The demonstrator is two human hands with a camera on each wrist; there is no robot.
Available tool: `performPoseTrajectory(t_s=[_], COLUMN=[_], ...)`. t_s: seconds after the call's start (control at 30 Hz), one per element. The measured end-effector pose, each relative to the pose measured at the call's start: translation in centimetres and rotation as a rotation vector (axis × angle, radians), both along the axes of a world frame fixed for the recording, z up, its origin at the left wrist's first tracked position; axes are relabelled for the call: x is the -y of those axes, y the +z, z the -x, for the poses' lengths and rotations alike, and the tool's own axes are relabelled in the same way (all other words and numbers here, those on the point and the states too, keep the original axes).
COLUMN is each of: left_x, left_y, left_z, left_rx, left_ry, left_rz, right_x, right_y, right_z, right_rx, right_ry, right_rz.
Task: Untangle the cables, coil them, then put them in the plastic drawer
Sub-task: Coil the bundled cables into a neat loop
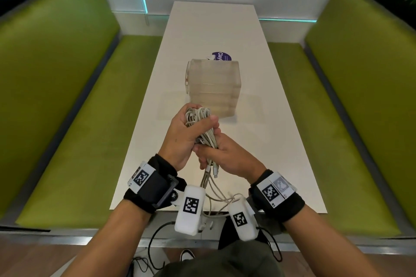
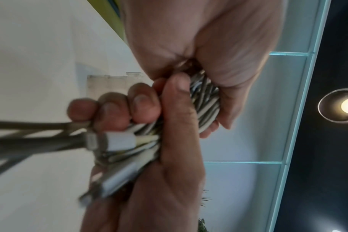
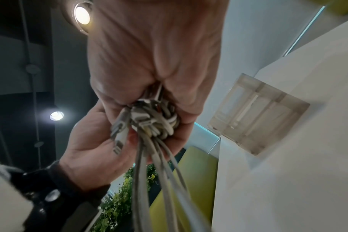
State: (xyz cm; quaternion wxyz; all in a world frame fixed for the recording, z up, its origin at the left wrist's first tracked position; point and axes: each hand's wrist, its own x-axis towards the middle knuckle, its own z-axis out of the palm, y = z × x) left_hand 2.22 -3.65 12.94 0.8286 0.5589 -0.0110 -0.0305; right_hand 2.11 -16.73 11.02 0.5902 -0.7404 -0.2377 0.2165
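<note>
A bundle of white and grey cables [image 1: 199,117] is held upright above the white table [image 1: 265,87], just in front of the translucent plastic drawer unit [image 1: 213,83]. My left hand [image 1: 189,128] grips the looped upper part of the bundle. Below it, my right hand [image 1: 216,153] grips the lower part, fingers curled round the strands. Loose cable ends with plugs [image 1: 215,171] hang from under the right hand and trail to the table's near edge. The left wrist view shows the cables [image 2: 206,102] squeezed between both hands, and the right wrist view shows the plugs [image 3: 149,122] bunched at my palm.
Behind the drawer unit a round purple sticker [image 1: 222,56] lies on the table. Green upholstered benches [image 1: 67,101] [image 1: 360,101] run along both long sides. A white wall closes the far end. Black cords [image 1: 155,245] hang near the floor below my wrists.
</note>
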Motion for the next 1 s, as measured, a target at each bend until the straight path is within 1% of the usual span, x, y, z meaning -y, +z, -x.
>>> performPoseTrajectory(t_s=[0.07,0.1,0.13,0.17,0.2,0.27,0.3,0.33,0.4,0.47,0.57,0.63,0.77,0.8,0.87,0.93,1.0], left_x=[-0.5,-0.9,-1.3,-1.6,-1.6,-1.0,-0.6,-0.3,-0.3,-0.9,-1.7,-2.1,-2.9,-3.0,-2.9,-2.5,-1.9], left_y=[-0.8,-1.4,-2.0,-2.7,-3.0,-3.8,-4.2,-4.3,-4.4,-4.5,-4.6,-4.8,-5.3,-5.3,-4.8,-4.0,-3.4], left_z=[-0.1,-0.1,0.0,0.1,0.6,1.4,1.8,2.1,2.4,2.3,2.2,2.1,1.7,1.6,1.2,0.7,0.2], left_rx=[0.058,0.065,0.029,-0.015,-0.054,-0.041,-0.019,-0.023,-0.044,-0.038,0.02,0.037,0.05,0.048,0.046,0.078,0.11], left_ry=[-0.061,-0.117,-0.171,-0.22,-0.267,-0.377,-0.377,-0.335,-0.275,-0.296,-0.373,-0.389,-0.437,-0.453,-0.403,-0.273,-0.237], left_rz=[-0.006,-0.014,-0.021,-0.068,-0.152,-0.357,-0.415,-0.421,-0.378,-0.373,-0.413,-0.418,-0.573,-0.587,-0.556,-0.459,-0.414], right_x=[0.2,0.4,0.6,0.9,1.0,1.3,1.5,1.6,2.0,2.2,2.5,2.8,2.8,2.7,2.4,1.9,1.4], right_y=[0.2,0.3,0.4,0.5,0.7,1.2,1.4,1.6,1.7,2.0,2.6,3.0,3.2,3.1,2.7,2.2,1.9], right_z=[-0.1,-0.3,-0.5,-0.8,-1.0,-1.5,-1.7,-1.9,-2.2,-2.5,-2.9,-3.1,-3.1,-3.1,-3.0,-2.7,-2.5], right_rx=[-0.022,-0.023,-0.005,0.012,0.006,-0.077,-0.12,-0.147,-0.167,-0.166,-0.177,-0.172,-0.169,-0.169,-0.162,-0.125,-0.103], right_ry=[-0.051,-0.091,-0.137,-0.176,-0.215,-0.294,-0.321,-0.34,-0.362,-0.392,-0.451,-0.474,-0.488,-0.483,-0.461,-0.446,-0.434], right_rz=[-0.06,-0.094,-0.124,-0.16,-0.214,-0.353,-0.417,-0.465,-0.527,-0.559,-0.649,-0.699,-0.702,-0.693,-0.639,-0.526,-0.46])
